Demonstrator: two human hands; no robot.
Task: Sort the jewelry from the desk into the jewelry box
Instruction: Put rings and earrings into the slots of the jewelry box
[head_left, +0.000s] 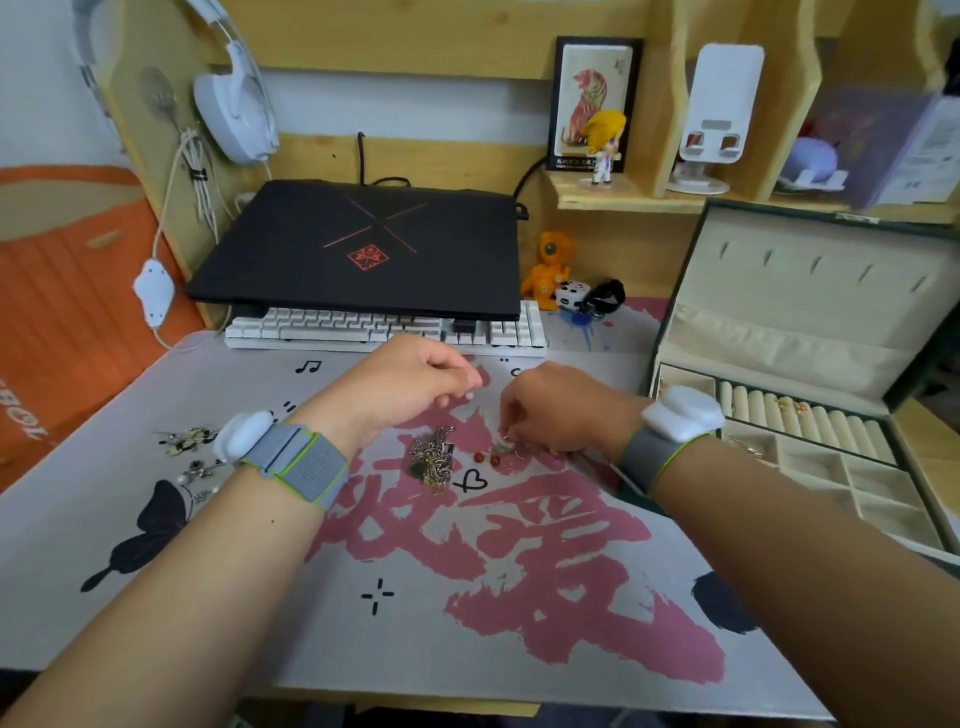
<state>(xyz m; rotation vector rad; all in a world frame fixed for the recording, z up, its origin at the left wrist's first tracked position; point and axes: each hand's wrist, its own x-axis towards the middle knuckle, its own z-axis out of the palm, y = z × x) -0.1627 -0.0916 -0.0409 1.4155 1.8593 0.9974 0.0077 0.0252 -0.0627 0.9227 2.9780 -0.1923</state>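
Both hands work over the tabletop (218, 597): right hand (558, 408) pinches down at small pieces beside the red beads (487, 459), while left hand (410, 382), loosely curled and empty, hovers near the chain heap (434, 457). Box (810, 332) lies open at right, ready for sorting.

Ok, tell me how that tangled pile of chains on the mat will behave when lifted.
The chain pile looks like fine links knotted together, so it will probably hang limp and rise as one clump. It likely weighs little. Loose ends may snag the red beads lying close beside it.
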